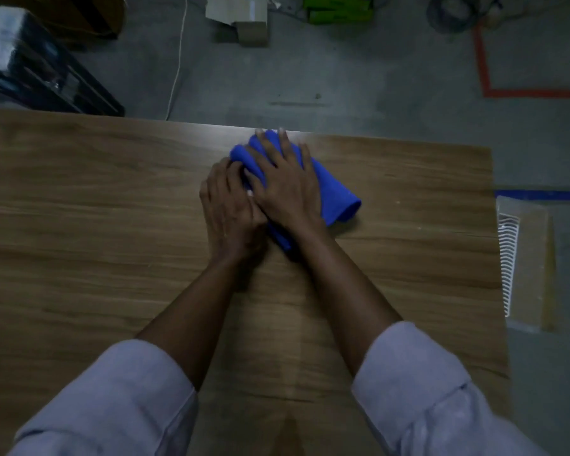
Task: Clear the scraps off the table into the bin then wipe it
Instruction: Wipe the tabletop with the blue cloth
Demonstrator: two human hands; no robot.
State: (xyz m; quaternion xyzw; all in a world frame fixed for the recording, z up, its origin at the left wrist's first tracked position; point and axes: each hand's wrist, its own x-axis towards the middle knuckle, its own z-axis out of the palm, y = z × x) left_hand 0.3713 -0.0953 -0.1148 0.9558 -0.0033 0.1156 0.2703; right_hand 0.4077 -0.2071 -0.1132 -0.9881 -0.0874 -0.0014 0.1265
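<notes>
The blue cloth (334,195) lies bunched on the counter (79,199) near its far edge, its long axis running diagonally from far-left to near-right. The right hand (287,189) presses flat on top of it, fingers spread, a grip by palm pressure and not a closed fist. The left hand (231,205) sits just beside it on the cloth's left, fingers curled onto the cloth edge. No scraps show on the wood, so this looks like the wiping stage; most bare counter lies to the left and toward the person.
</notes>
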